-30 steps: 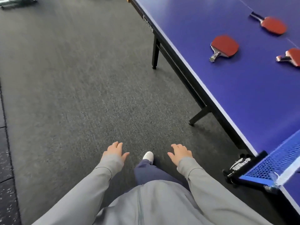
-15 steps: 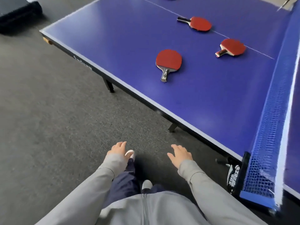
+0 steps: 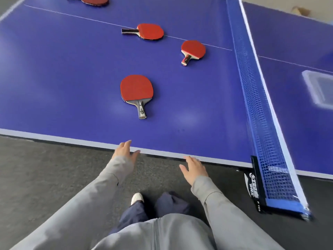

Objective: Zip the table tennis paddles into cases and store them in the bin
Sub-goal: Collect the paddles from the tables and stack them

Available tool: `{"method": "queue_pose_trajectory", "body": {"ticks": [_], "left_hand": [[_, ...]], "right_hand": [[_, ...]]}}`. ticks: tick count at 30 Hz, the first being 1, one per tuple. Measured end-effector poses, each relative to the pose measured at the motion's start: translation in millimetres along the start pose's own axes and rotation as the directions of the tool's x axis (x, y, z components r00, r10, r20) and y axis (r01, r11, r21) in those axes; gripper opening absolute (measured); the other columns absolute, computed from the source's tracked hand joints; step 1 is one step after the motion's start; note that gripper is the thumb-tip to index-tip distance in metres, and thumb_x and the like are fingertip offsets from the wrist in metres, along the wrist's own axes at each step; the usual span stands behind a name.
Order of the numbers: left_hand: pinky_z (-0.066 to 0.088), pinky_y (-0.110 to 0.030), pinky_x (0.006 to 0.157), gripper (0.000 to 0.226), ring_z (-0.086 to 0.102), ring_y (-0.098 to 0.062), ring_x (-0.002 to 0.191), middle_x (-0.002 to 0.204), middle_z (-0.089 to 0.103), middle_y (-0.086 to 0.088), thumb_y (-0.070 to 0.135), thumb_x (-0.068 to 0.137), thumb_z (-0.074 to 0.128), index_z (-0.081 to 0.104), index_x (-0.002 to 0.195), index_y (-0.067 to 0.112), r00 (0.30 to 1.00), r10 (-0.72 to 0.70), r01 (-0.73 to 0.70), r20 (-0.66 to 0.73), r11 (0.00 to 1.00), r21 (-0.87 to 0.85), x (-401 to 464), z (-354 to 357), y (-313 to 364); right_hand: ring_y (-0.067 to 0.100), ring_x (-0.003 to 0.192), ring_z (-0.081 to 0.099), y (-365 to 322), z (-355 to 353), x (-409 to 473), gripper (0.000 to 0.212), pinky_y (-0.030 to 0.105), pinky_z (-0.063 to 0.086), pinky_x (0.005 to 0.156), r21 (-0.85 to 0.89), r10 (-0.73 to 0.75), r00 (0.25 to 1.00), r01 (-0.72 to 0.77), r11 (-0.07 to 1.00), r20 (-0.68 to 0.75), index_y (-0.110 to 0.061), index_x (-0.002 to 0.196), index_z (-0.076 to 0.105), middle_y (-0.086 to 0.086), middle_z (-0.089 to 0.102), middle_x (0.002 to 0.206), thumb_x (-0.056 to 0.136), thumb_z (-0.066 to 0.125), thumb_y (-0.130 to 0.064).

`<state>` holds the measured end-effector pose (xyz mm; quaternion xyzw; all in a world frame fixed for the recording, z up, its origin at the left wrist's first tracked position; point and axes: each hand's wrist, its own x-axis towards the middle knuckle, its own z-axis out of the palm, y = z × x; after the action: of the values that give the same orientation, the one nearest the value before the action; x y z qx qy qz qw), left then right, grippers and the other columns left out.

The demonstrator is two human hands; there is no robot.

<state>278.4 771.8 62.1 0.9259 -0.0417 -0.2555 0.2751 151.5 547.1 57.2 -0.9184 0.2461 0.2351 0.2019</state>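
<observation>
Paddles, red-faced, loose on the blue table [image 3: 54, 87], none cased: nearest paddle [image 3: 136, 91] lies flat, handle toward the table edge, beyond the left hand [image 3: 124, 150] and right hand [image 3: 194, 170], both empty with fingers relaxed; best lifted by the handle, keeping fingers off the rubber; no cases visible.

paddles [image 3: 136, 89]: 4 | bin [image 3: 319, 89]: 1 | net [image 3: 255, 98]: 1 | table [image 3: 63, 78]: 1 | hands [image 3: 124, 150]: 2

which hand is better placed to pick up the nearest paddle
Left, probably. The left hand is open at the table edge, almost straight below the nearest paddle's handle, which points toward it. The right hand is open too, but further aside.
</observation>
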Motion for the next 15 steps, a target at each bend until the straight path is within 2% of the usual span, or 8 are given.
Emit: {"method": "queue_pose_trajectory", "body": {"ticks": [6, 9, 13, 15], "left_hand": [[0.049, -0.038, 0.088, 0.061, 0.048, -0.025, 0.121, 0.138, 0.042, -0.006, 0.036, 0.090, 0.058, 0.036, 0.141, 0.013, 0.997, -0.077, 0.074, -0.007, 0.976, -0.207, 74, -11, 38], [0.044, -0.032, 0.077, 0.065, 0.049, -0.026, 0.120, 0.138, 0.042, -0.008, 0.036, 0.088, 0.060, 0.034, 0.142, 0.012, 0.992, -0.125, 0.116, -0.017, 0.958, -0.262, 110, -12, 51], [0.044, -0.036, 0.076, 0.071, 0.049, -0.029, 0.116, 0.133, 0.042, -0.009, 0.040, 0.084, 0.065, 0.034, 0.141, 0.011, 0.967, -0.253, 0.227, -0.040, 0.918, -0.326, 147, -10, 64], [0.048, -0.041, 0.083, 0.073, 0.048, -0.030, 0.116, 0.131, 0.042, -0.011, 0.041, 0.081, 0.069, 0.037, 0.138, 0.009, 0.949, -0.313, 0.283, -0.034, 0.895, -0.346, 162, -7, 71]], "right_hand": [[0.021, 0.118, 0.048, -7, -37, 37, 0.040, 0.038, 0.042, 0.098, 0.196, 0.063, 0.984, -0.030, 0.980, -0.164, -0.017, 0.134, 0.045, 0.003, 0.055, 0.123, 0.097, 0.046, -0.032], [0.021, 0.119, 0.049, -8, -59, 71, 0.039, 0.040, 0.042, 0.099, 0.258, 0.071, 0.982, -0.023, 0.966, -0.177, -0.016, 0.133, 0.045, 0.003, 0.054, 0.123, 0.097, 0.047, -0.030], [0.023, 0.119, 0.048, -8, -93, 132, 0.039, 0.041, 0.042, 0.099, 0.326, 0.102, 0.973, -0.029, 0.945, -0.209, -0.014, 0.132, 0.047, 0.004, 0.054, 0.123, 0.096, 0.049, -0.029], [0.024, 0.117, 0.049, -10, -112, 168, 0.038, 0.041, 0.043, 0.098, 0.361, 0.122, 0.964, -0.030, 0.932, -0.236, -0.012, 0.130, 0.049, 0.005, 0.055, 0.122, 0.095, 0.050, -0.029]]}}
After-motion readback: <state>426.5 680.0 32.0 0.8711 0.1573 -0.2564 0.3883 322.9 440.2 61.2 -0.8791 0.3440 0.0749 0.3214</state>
